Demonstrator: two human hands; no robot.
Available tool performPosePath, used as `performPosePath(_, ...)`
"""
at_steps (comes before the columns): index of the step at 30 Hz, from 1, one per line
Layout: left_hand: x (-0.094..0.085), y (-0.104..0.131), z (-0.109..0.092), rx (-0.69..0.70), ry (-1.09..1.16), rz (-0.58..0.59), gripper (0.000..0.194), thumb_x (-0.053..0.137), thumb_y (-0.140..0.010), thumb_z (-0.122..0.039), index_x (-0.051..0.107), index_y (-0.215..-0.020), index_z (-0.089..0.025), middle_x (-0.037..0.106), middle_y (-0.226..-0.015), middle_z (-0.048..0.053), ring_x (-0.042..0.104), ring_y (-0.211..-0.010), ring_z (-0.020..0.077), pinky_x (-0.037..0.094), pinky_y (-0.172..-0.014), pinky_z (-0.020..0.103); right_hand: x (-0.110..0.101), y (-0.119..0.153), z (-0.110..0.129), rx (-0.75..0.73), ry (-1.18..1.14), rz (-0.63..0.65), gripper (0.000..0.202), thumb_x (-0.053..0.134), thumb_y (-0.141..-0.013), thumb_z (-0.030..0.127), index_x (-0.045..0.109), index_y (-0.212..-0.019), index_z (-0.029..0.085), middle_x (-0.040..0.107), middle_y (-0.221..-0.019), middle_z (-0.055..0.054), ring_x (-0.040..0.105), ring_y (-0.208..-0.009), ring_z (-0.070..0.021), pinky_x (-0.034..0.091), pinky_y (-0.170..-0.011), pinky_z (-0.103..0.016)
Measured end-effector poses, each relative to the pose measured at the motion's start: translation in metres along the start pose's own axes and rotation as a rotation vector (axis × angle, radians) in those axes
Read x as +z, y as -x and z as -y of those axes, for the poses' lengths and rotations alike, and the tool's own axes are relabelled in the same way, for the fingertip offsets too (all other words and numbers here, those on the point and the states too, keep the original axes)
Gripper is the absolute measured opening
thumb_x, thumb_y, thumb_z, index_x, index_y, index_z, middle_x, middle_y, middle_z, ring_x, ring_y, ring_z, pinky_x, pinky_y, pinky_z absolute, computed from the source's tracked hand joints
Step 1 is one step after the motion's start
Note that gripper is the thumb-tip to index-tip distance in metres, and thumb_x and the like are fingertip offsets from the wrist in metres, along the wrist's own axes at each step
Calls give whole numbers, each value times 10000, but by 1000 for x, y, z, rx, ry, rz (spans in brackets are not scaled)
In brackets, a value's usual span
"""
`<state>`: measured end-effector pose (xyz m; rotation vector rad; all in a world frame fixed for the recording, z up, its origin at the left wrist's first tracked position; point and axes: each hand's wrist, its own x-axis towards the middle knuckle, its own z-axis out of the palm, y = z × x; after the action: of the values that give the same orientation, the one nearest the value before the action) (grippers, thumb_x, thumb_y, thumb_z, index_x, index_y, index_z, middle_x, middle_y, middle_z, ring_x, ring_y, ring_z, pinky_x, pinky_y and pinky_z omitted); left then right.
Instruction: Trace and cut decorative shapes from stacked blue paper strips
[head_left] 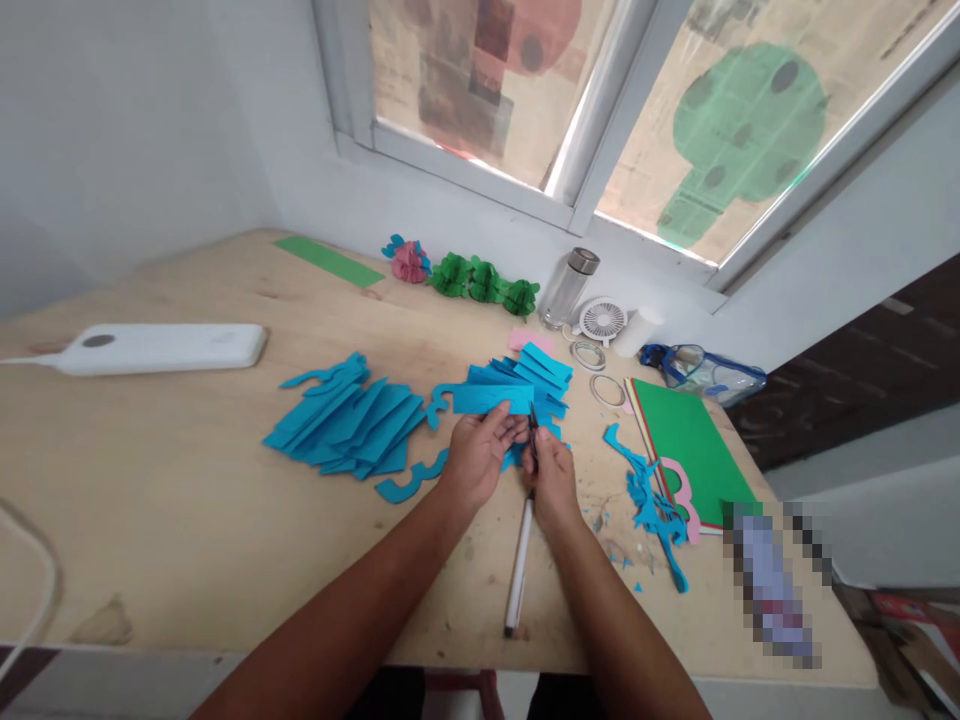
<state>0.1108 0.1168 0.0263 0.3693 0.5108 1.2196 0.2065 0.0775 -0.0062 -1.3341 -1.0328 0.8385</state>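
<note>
The person's left fingers (pixel 491 420) pinch a flat blue paper strip (pixel 487 397), apparently steadying its end at the slim dark scissors (pixel 533 416) held in the right fingers (pixel 553 452). A loose blue paper pile (pixel 551 367) lies just beyond.

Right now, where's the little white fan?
In the head view, the fan stands far back, right of centre, between the clear bottle and the white cylinder.

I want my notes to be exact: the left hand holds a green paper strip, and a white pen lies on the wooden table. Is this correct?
No: the paper strip in the left hand is blue, not green, as the head view shows. The white pen does lie on the wooden table.
</note>
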Motion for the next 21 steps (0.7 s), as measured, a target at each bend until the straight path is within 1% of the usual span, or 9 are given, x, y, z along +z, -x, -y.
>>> performPosePath(5,0,1,-1,-3,-4,6,303,848,-596,-314,639,-729,-141,700,-657,38,656,-619,162,500,-633,295,-1,-1,-2,1,7,-5,580,488,-846,677,448,-515,202,371,-428,60,292,-416,-88,203,-434,-255)
performPosePath(10,-2,-1,0,-7,-2,-20,315,853,-586,-318,633,-730,-142,713,-676,48,667,-634,166,513,-672,304,0,-1,-2,21,2,11,563,484,-847,675,481,-544,200,369,-417,65,284,-402,-88,197,-426,-257)
performPosePath(14,-3,-2,0,-7,-9,-22,309,850,-591,-321,626,-708,-143,700,-644,43,661,-619,165,506,-644,295,0,-2,-1,25,9,15,557,488,-842,677,490,-556,199,368,-418,67,281,-404,-89,197,-429,-259)
performPosePath(21,-1,-1,-1,-7,3,-32,296,856,-579,-300,620,-664,-144,686,-630,31,647,-604,150,499,-635,284,0,-3,-3,28,-8,2,565,488,-840,675,449,-525,208,368,-427,64,274,-412,-89,196,-436,-264)
